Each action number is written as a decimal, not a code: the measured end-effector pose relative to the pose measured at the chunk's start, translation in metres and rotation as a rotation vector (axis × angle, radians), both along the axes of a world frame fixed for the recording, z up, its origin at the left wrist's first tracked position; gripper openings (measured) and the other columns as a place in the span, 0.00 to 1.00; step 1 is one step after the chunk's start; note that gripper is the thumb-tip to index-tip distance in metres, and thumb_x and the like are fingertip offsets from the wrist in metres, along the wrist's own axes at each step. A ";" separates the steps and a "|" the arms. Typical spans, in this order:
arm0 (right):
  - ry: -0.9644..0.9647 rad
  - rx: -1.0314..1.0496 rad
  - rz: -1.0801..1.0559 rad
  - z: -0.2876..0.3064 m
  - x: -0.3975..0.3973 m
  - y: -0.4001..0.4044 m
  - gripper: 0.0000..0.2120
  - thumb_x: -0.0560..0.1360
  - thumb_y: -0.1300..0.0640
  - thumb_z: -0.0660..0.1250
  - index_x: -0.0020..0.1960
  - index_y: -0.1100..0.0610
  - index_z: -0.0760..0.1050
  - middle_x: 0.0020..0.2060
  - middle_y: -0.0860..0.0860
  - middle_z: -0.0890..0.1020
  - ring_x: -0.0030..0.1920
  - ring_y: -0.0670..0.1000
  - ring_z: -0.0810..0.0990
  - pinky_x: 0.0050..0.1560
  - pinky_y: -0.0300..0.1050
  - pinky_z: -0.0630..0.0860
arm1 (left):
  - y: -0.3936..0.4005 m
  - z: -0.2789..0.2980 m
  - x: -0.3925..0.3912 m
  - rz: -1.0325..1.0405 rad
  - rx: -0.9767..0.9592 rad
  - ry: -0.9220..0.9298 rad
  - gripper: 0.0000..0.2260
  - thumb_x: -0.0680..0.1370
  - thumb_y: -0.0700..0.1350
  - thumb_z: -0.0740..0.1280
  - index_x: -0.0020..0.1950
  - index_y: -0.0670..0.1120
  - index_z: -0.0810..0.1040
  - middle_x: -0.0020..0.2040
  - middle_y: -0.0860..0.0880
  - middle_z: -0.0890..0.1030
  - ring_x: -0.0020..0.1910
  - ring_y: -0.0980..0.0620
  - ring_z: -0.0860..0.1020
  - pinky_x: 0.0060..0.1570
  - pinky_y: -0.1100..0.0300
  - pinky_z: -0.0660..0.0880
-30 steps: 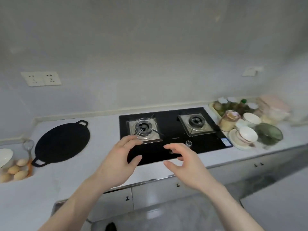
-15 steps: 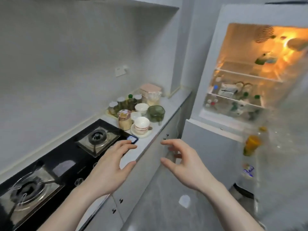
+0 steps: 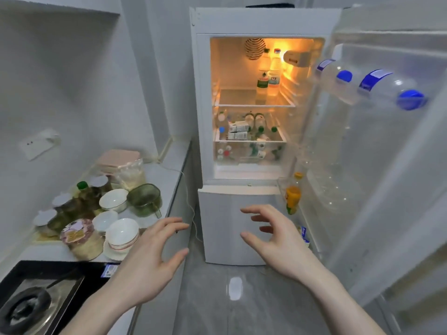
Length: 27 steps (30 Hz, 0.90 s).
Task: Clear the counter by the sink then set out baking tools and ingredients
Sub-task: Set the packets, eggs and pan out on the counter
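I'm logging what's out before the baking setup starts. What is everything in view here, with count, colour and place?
fridge: one, white, ahead, upper door open, lit inside
top-shelf bottles: two, pale, upright on the fridge's top shelf
middle-shelf bottles and cartons: several, too blurred to count
door bottles: two, clear with blue caps, in the open door
orange bottle: one, low in the door
bowls: three, white, counter left
green cup: one, counter
jars: several, white lids, by the wall
pink-lidded box: one, counter back
stove: black, bottom left
left hand: empty, fingers spread
right hand: empty, fingers spread
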State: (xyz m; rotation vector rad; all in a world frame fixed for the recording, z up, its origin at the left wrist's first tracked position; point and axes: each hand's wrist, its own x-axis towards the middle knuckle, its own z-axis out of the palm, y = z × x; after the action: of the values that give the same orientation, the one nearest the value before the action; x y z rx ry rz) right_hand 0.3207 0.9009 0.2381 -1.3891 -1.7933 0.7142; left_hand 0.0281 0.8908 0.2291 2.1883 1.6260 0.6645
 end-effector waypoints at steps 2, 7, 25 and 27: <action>-0.005 -0.017 -0.071 -0.008 0.012 0.004 0.18 0.75 0.51 0.74 0.62 0.39 0.76 0.59 0.34 0.77 0.60 0.36 0.76 0.56 0.31 0.73 | 0.028 -0.008 0.010 -0.071 -0.014 0.013 0.18 0.78 0.55 0.69 0.68 0.63 0.73 0.69 0.70 0.67 0.69 0.66 0.68 0.67 0.64 0.64; -0.039 -0.121 -0.243 -0.037 0.055 0.013 0.18 0.74 0.51 0.75 0.61 0.39 0.76 0.58 0.34 0.78 0.59 0.36 0.77 0.57 0.34 0.73 | 0.086 -0.029 0.063 -0.276 -0.069 0.017 0.19 0.79 0.55 0.68 0.69 0.60 0.72 0.70 0.65 0.67 0.70 0.62 0.68 0.72 0.60 0.65; -0.252 -0.473 -0.408 -0.139 0.168 0.085 0.17 0.73 0.51 0.72 0.62 0.44 0.78 0.55 0.40 0.81 0.55 0.42 0.79 0.52 0.32 0.71 | 0.231 -0.104 0.323 -0.647 -0.253 0.311 0.18 0.76 0.45 0.66 0.67 0.48 0.76 0.64 0.46 0.77 0.63 0.44 0.74 0.63 0.51 0.73; -0.285 -0.494 -0.381 -0.143 0.171 0.086 0.17 0.73 0.50 0.71 0.62 0.44 0.77 0.55 0.38 0.80 0.55 0.40 0.77 0.51 0.27 0.67 | 0.242 -0.119 0.347 -0.675 -0.251 0.385 0.18 0.75 0.44 0.66 0.65 0.47 0.77 0.62 0.45 0.78 0.62 0.42 0.75 0.61 0.50 0.74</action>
State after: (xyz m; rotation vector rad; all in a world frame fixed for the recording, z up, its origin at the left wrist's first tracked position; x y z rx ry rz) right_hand 0.4917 0.9873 0.0954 -2.1835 -1.5382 0.8127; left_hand 0.3756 1.1332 0.1105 2.5396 0.9185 -0.1500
